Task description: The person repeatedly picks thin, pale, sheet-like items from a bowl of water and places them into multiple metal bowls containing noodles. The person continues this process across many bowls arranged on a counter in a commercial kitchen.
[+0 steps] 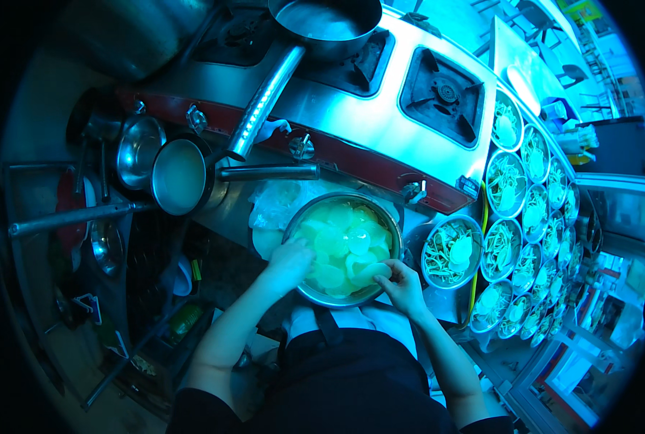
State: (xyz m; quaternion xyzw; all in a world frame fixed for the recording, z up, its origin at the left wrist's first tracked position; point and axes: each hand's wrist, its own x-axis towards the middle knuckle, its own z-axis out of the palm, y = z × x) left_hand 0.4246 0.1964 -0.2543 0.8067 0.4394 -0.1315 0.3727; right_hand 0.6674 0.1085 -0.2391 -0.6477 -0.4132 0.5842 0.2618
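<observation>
A round metal bowl (349, 302) stands in front of me, full of thin pale round slices (330, 244) in liquid. My left hand (291, 261) reaches over its left rim, the fingertips blurred among the slices; whether it grips one I cannot tell. At the right rim my right hand (401, 282) pinches a pale slice (374, 273) between thumb and fingers, just above the others. Right of the bowl sits a dish of noodle-like strands (441, 257) topped with pale slices. A crumpled clear plastic bag (273, 203) lies behind the bowl to the left.
Beyond the bowl runs a gas stove (333, 116) with a red front and knobs. A large pan (328, 21) rests on it, its handle jutting towards me. Saucepans (178, 176) with long handles stand at left. Several filled bowls (507, 184) crowd the right side, near a yellow hose (472, 293).
</observation>
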